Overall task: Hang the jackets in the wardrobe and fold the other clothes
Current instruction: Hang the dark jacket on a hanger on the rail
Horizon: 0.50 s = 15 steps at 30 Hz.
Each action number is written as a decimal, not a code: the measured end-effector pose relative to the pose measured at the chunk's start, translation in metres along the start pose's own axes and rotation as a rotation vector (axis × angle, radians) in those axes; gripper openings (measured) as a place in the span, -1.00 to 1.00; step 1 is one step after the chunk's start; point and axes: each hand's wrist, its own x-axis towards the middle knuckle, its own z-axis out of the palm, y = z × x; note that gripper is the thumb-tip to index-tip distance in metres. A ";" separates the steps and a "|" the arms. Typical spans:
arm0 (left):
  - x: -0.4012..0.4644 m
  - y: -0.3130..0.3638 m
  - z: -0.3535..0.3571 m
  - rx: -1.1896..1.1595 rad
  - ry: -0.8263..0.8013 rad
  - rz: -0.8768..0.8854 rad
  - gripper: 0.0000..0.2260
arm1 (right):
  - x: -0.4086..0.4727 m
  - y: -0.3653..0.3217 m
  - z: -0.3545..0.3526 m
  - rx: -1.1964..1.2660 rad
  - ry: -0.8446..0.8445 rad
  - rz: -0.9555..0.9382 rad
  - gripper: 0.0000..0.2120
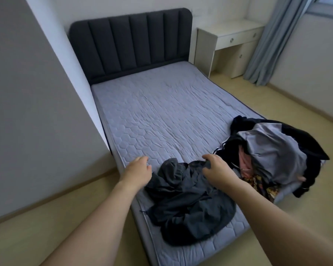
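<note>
— Clothes: where are they?
— A crumpled dark grey garment (188, 204) lies at the foot of the mattress (161, 112). A mixed pile of clothes (273, 152) sits at its right corner.
— And the hands?
— The right hand (217, 171) pinches the garment's top edge, fingers curled. The left hand (137, 169) hovers beside it over the mattress, fingers loosely bent, holding nothing.

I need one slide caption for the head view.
Right hand pinches dark grey garment on mattress; left hand open beside it.
</note>
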 end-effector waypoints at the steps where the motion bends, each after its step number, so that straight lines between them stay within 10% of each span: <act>1: 0.009 0.020 0.010 -0.011 -0.018 -0.006 -0.61 | 0.008 0.016 -0.008 0.003 -0.013 -0.002 -0.49; 9: 0.063 0.161 0.085 0.025 -0.104 0.036 -0.63 | 0.091 0.142 -0.076 0.000 -0.115 0.002 -0.48; 15: 0.072 0.144 0.112 -0.065 -0.211 -0.195 -0.64 | 0.146 0.163 -0.080 -0.005 -0.281 -0.015 -0.47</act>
